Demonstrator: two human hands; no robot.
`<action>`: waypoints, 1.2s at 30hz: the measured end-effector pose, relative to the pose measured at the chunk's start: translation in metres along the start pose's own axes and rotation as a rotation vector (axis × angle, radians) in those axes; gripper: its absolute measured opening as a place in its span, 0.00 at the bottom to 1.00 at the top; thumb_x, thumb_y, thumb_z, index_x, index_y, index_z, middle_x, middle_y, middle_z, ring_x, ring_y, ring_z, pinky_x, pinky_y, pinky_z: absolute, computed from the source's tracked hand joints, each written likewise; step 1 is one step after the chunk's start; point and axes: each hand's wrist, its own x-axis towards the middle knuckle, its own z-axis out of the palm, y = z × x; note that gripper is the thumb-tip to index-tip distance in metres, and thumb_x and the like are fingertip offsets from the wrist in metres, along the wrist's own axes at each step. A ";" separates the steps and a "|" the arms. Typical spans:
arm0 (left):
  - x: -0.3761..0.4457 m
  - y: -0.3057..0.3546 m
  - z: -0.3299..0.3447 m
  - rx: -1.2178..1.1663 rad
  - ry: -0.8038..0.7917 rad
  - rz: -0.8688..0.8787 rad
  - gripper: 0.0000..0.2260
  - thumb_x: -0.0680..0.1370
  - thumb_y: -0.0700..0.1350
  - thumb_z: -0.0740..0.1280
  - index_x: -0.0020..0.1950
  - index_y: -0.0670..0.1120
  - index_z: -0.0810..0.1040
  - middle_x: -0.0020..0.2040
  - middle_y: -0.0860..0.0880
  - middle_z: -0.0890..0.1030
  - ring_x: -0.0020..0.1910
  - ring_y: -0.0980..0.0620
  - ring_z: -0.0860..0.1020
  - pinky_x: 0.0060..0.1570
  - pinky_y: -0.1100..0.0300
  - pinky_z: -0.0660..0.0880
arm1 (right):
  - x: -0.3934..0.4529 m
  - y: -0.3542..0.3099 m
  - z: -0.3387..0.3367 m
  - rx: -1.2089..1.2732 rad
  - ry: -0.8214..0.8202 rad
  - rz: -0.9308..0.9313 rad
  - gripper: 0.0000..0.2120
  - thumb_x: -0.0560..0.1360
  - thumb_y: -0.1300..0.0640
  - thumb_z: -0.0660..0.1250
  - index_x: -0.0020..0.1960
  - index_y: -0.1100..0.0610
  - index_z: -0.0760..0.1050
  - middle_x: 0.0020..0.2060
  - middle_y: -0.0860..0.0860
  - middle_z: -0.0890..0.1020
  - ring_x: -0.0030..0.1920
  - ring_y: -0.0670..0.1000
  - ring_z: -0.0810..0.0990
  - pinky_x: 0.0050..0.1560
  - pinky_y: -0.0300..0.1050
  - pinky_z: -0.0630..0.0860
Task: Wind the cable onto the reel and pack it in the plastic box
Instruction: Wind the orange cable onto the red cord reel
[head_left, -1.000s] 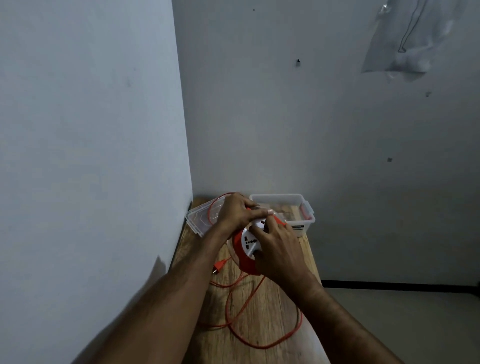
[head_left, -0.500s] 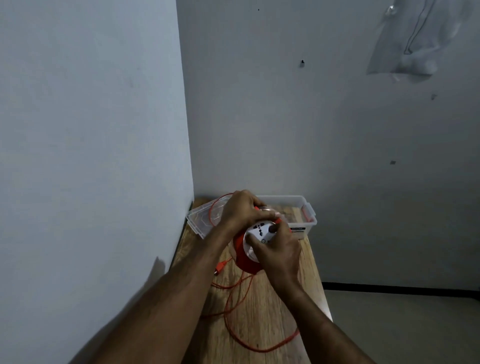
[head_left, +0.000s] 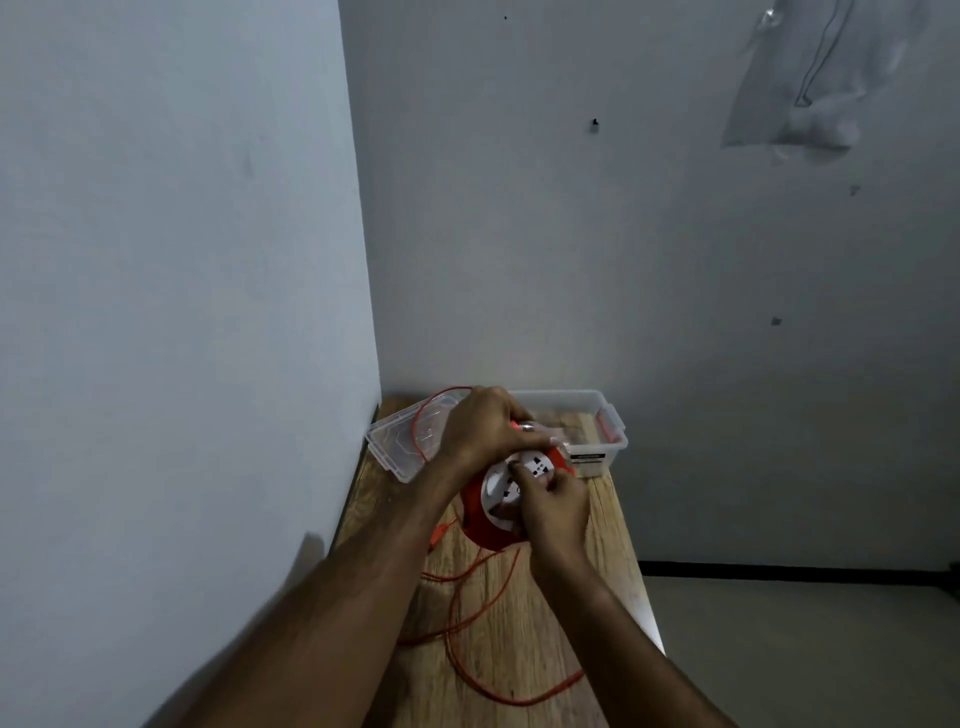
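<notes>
A red cable reel (head_left: 480, 525) with a white socket face (head_left: 501, 488) is held upright over the wooden table (head_left: 618, 551). My left hand (head_left: 480, 426) grips the reel's top edge. My right hand (head_left: 553, 506) is closed on the white face, fingers at its middle. Loose orange cable (head_left: 467, 634) lies in loops on the table in front of the reel, and its orange plug (head_left: 439, 535) lies to the reel's left. Another loop of cable (head_left: 423, 421) arches behind my left hand. The clear plastic box (head_left: 602, 415) stands open behind the reel.
The box's clear lid (head_left: 397, 447) lies tilted at the table's back left corner. Walls close the table in on the left and at the back. The table's right edge drops to the floor (head_left: 805, 649).
My right hand has shifted round on the reel's white face, more of which now shows at the left. The cable loops on the table have changed shape slightly. My left hand keeps its grip.
</notes>
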 end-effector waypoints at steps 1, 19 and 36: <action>0.001 -0.003 -0.001 -0.038 0.003 -0.022 0.19 0.67 0.63 0.78 0.46 0.48 0.89 0.40 0.53 0.86 0.36 0.61 0.80 0.34 0.64 0.72 | -0.002 0.003 -0.005 -0.169 -0.008 -0.245 0.07 0.75 0.57 0.73 0.44 0.58 0.76 0.38 0.53 0.84 0.36 0.46 0.84 0.41 0.44 0.84; 0.007 0.001 -0.020 -0.138 -0.106 -0.055 0.19 0.67 0.60 0.80 0.49 0.48 0.89 0.41 0.52 0.88 0.37 0.59 0.84 0.44 0.51 0.84 | 0.024 -0.023 -0.054 -1.238 -0.534 -1.275 0.20 0.71 0.55 0.74 0.62 0.47 0.78 0.71 0.59 0.69 0.73 0.62 0.68 0.64 0.62 0.76; 0.005 -0.002 -0.021 -0.045 -0.058 -0.051 0.17 0.66 0.61 0.79 0.46 0.51 0.89 0.42 0.53 0.88 0.36 0.62 0.83 0.43 0.52 0.83 | 0.043 -0.007 -0.039 -1.494 -0.323 -1.554 0.28 0.72 0.46 0.74 0.69 0.50 0.73 0.59 0.66 0.79 0.57 0.64 0.81 0.57 0.63 0.80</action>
